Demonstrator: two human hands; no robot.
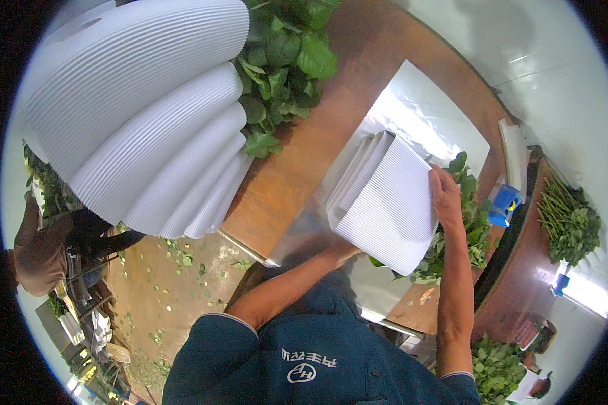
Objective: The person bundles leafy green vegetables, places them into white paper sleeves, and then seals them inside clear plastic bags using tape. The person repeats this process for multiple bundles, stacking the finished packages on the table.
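Note:
A sheet of white corrugated paper is folded over itself in front of me, with several layers showing at its left edge. My right hand grips its right edge, thumb on top. My left hand reaches under the near-left edge, where the paper hides its fingers. Green leafy stems show along the paper's right side and below it. Beneath lies a shiny clear plastic sheet, spread on the wooden table.
A large stack of white corrugated sheets droops over the table's left side, with leafy foliage beside it. At right are a blue tape dispenser and bundled stems. Another person stands at left; leaf scraps litter the floor.

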